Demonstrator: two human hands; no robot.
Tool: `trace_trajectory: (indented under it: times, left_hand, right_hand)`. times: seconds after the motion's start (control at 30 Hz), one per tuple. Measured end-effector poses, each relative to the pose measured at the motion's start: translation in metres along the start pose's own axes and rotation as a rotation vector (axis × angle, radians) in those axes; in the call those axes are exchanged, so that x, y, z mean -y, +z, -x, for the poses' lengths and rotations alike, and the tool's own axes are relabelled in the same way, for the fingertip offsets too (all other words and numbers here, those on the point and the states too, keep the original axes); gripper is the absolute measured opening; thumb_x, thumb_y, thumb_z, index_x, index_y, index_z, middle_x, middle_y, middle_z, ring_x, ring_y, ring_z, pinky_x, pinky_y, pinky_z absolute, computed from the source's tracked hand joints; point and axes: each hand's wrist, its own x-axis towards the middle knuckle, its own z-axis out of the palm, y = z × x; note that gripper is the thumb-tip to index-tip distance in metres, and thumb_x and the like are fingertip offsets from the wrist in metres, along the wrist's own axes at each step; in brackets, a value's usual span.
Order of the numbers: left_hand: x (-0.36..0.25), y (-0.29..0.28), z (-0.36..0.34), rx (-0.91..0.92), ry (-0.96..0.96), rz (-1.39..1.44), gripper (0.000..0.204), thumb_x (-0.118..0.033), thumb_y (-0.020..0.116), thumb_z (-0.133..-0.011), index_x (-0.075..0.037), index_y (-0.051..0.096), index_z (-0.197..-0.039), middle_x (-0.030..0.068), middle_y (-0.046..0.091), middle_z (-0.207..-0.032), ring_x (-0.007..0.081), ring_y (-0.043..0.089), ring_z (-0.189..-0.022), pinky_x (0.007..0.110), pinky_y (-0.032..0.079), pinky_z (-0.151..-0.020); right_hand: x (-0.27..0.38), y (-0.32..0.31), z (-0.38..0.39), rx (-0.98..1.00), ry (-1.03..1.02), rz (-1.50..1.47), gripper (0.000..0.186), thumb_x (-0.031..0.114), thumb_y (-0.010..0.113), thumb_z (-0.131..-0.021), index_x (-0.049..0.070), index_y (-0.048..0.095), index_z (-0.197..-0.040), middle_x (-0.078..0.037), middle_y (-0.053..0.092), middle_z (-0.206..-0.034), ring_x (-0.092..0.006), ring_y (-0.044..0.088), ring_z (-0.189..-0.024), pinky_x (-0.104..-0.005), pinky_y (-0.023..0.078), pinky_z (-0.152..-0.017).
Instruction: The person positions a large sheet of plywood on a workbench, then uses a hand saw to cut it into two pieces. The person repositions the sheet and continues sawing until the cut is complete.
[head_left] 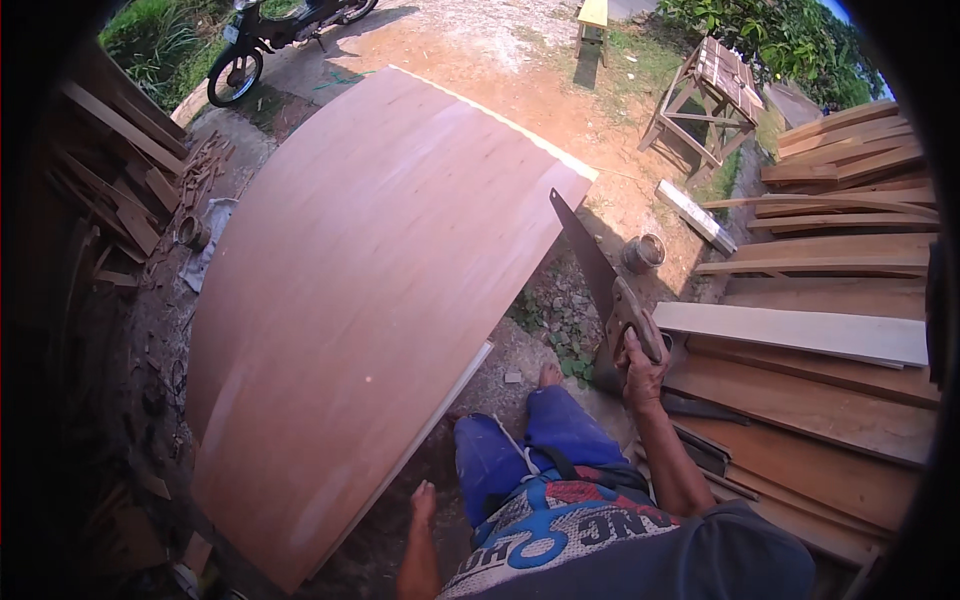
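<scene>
My right hand point(643, 368) is wrapped round the wooden handle of a handsaw point(586, 245), held up to the right of the plywood sheet. The blade points away and to the left, its tip close to the sheet's right edge in this view. The large reddish-brown plywood sheet point(370, 270) lies flat in front of me on the left, with a pale board edge showing under its near side. My left hand point(424, 500) hangs beside the sheet's near edge, apart from it. Its fingers are curled closed, and nothing shows in them.
Planks point(820, 390) are stacked along the right, with a pale board point(790, 332) on top. A can point(644, 253) stands beyond the saw. Farther off are a wooden trestle point(705, 105), a yellow-topped bench point(592, 14) and a motorcycle point(285, 30). Scrap wood point(205, 165) litters the left.
</scene>
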Motion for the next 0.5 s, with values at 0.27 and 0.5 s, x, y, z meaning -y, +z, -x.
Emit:
trace_trajectory:
  times: [0.27, 0.5]
  left_hand:
    - [-0.205, 0.091, -0.018, -0.003, 0.066, -0.031, 0.048, -0.032, 0.055, -0.099, -0.007, 0.055, -0.141, -0.0029, 0.053, -0.075, 0.0059, 0.046, -0.060, 0.023, 0.039, -0.051]
    - [-0.248, 0.234, -0.021, 0.185, 0.158, -0.286, 0.050, -0.030, 0.058, -0.097, -0.002, 0.057, -0.139, 0.0021, 0.063, -0.083, 0.0100, 0.056, -0.073, 0.027, 0.048, -0.068]
  right_hand:
    - [-0.012, -0.126, -0.070, -0.177, 0.098, -0.013, 0.051, 0.014, 0.068, -0.094, 0.001, 0.053, -0.141, 0.000, 0.065, -0.088, -0.0031, 0.045, -0.054, -0.0215, 0.037, -0.047]
    - [-0.018, -0.217, -0.124, -0.229, 0.086, 0.092, 0.049, 0.013, 0.066, -0.094, 0.001, 0.053, -0.141, 0.001, 0.063, -0.086, -0.0039, 0.045, -0.056, -0.0215, 0.036, -0.048]
